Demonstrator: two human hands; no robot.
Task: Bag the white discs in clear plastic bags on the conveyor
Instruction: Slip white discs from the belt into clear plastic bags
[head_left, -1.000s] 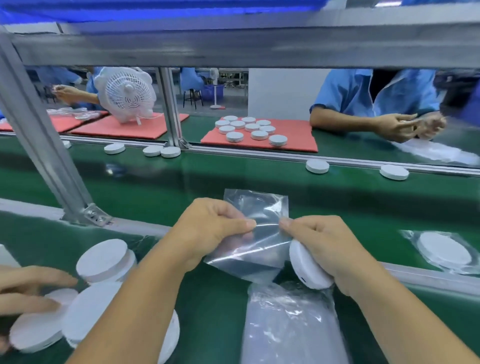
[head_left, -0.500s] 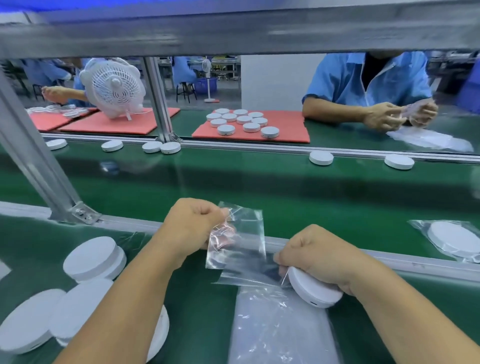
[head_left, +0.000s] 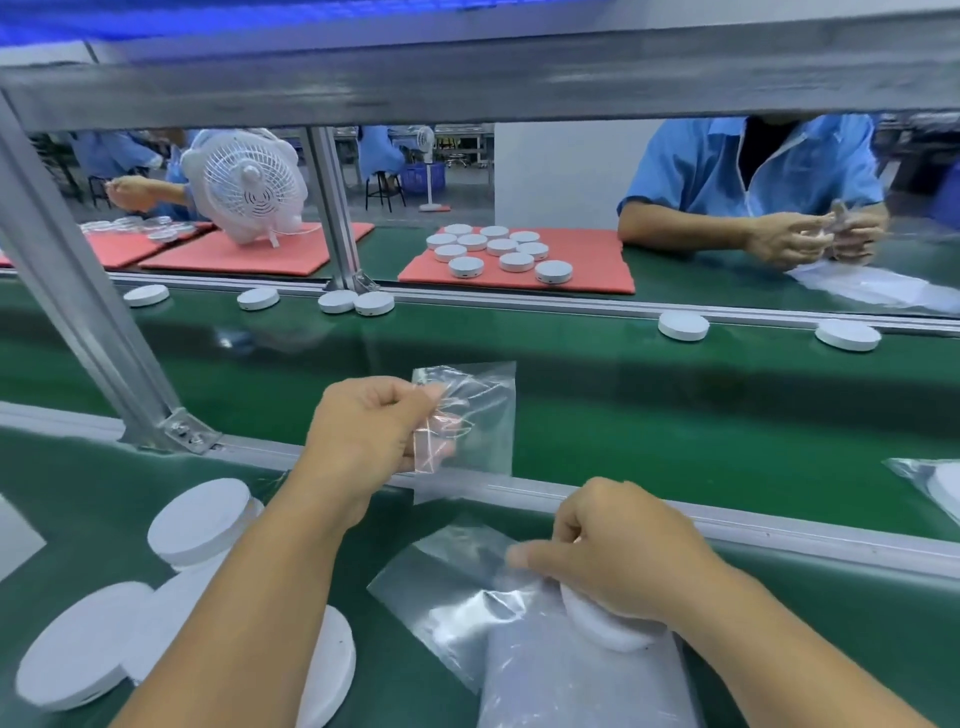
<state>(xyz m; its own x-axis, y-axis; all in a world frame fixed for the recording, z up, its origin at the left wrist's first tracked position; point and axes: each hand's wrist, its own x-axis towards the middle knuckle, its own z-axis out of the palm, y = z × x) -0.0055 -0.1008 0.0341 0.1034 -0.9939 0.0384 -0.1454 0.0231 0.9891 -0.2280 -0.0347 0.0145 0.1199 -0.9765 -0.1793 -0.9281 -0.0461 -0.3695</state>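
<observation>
A clear bag (head_left: 467, 415) is pinched in the curled left hand (head_left: 363, 431), raised over the near conveyor rail (head_left: 779, 525). A white disc (head_left: 608, 623) is gripped under the curled right hand (head_left: 623, 556) (resting on the bag stack (head_left: 571, 680)).

Clear glossy plastic bag (head_left: 470, 415); matt white plastic disc (head_left: 605, 621); green matt belt (head_left: 675, 395); brushed metal rail (head_left: 727, 514).

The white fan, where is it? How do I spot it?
Look past the green conveyor belt to the far left, where a pink mat lies. The white fan stands on it, the only tall, caged thing among flat white discs.
</observation>
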